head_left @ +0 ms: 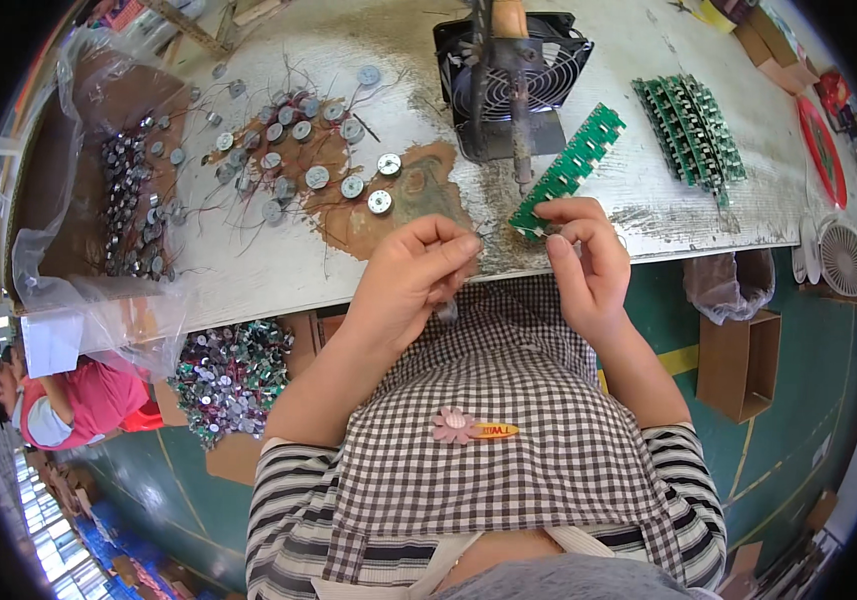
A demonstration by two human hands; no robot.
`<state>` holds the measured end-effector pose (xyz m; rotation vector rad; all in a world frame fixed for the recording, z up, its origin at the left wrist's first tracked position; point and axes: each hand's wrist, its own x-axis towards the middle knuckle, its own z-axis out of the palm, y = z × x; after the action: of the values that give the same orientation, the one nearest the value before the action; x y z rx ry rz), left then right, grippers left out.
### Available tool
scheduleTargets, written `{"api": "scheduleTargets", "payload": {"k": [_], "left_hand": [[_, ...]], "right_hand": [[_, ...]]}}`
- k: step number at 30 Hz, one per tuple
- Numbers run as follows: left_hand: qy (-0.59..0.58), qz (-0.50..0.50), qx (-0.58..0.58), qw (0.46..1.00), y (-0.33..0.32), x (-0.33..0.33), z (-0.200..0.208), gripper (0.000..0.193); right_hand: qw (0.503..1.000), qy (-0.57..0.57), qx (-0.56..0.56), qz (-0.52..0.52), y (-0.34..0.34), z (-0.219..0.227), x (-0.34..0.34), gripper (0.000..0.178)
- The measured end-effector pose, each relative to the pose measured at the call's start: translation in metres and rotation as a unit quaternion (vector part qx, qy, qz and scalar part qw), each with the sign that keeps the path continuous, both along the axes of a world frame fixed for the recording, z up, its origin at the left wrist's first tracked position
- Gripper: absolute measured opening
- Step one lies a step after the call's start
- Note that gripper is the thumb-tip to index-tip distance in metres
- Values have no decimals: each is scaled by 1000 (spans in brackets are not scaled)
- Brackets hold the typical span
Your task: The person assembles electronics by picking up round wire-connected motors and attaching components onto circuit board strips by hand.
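Note:
My left hand (416,268) is closed in a pinch by the table's front edge. Just under its fingers shows part of a small round grey motor (447,311); the fingers hide the rest. My right hand (593,262) grips the near end of a green circuit board strip (570,172) between thumb and fingers. That strip slants away to the far right, with small pale parts along it. Close to its left edge, a soldering iron (520,130) points tip down from a clamp.
Behind the iron stands a black fan (548,75). Loose wired motors (316,177) lie on the table (278,285) at left, beside a box (53,185) of more. Stacked green boards (688,135) are at right. Another full carton (231,380) and a person in pink (108,400) are lower left.

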<state>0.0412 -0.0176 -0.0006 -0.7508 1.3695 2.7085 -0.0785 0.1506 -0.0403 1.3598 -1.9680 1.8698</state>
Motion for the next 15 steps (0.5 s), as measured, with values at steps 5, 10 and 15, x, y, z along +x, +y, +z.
{"api": "scheduleTargets", "payload": {"k": [5, 10, 15], "left_hand": [[-4, 11, -125, 992, 12, -11, 3, 16], [25, -4, -155, 988, 13, -20, -2, 15], [16, -7, -165, 986, 15, -31, 3, 13]], "right_hand": [[1000, 6, 3, -13, 0, 1, 1, 11], [1000, -1, -20, -7, 3, 4, 0, 12], [999, -21, -37, -4, 0, 11, -5, 12]]}}
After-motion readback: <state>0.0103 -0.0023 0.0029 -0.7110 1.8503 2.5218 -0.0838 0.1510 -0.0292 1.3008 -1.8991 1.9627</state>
